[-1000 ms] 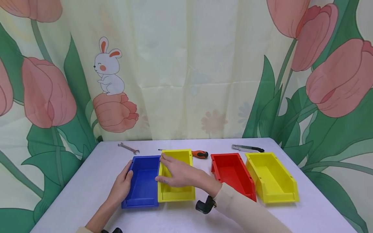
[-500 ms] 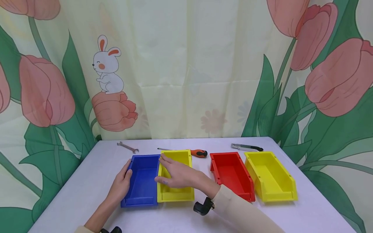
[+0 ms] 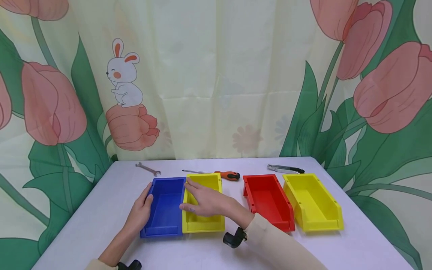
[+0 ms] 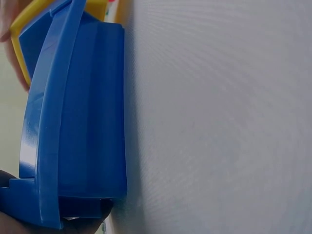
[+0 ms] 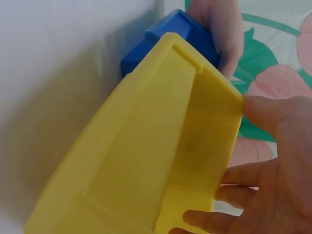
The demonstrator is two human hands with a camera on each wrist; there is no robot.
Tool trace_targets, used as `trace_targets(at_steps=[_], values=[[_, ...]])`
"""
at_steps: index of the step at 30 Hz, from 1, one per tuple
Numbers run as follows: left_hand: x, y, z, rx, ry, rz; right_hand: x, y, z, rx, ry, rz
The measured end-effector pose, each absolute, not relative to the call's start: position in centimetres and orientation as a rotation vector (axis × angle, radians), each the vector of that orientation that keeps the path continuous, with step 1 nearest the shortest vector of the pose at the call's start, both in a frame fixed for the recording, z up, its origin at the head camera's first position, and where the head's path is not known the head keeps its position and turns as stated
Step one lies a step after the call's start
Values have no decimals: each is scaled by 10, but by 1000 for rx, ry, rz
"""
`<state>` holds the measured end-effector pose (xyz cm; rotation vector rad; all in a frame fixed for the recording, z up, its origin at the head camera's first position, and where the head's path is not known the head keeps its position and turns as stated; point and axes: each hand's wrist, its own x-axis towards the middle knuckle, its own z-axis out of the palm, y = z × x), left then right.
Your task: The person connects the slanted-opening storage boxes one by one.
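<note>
A blue plastic bin [image 3: 167, 206] and a yellow plastic bin [image 3: 204, 226] stand side by side on the table, their long walls meeting. My left hand [image 3: 139, 213] grips the blue bin's outer left wall, thumb near the rim and fingers along the outside. In the left wrist view, the blue wall [image 4: 92, 112] lies close along the tabletop. My right hand [image 3: 206, 200] reaches across the yellow bin, straight fingers resting at its left wall beside the blue bin. Seen from the right wrist, the thumb [image 5: 265, 112] touches the yellow rim, with the other fingers spread lower down.
Right of the hands are a red bin [image 3: 268, 202] and another yellow bin [image 3: 315, 204], close together. Along the back lie a wrench [image 3: 147, 169], an orange-handled screwdriver [image 3: 229, 176] partly behind the near yellow bin, and a utility knife [image 3: 286, 168]. A patterned curtain [image 3: 202, 112] hangs behind.
</note>
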<state>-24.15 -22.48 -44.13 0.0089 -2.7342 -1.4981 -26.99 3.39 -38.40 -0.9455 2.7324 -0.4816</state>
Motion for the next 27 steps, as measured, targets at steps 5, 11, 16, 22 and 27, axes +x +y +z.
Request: trace_targets(at_steps=[5,11,16,22,27], values=[[-243,-225,-439,15,-2734,-1498,-273,33,-386,-953,2731,-484],[-245,-224,-439,14,-2737,-1498,-271,35,-393,-950,2729,-487],[-246,-225,-439,7,-2743,-1500,-270,35,-398,-946,2746,-509],[-243,-229,-440,-2,-2749,-1493,-264,31,-402,-908,2783,-586],[-242,-228,-441,-12,-2743,-1522,-255,45,-397,-859,2826,-725]])
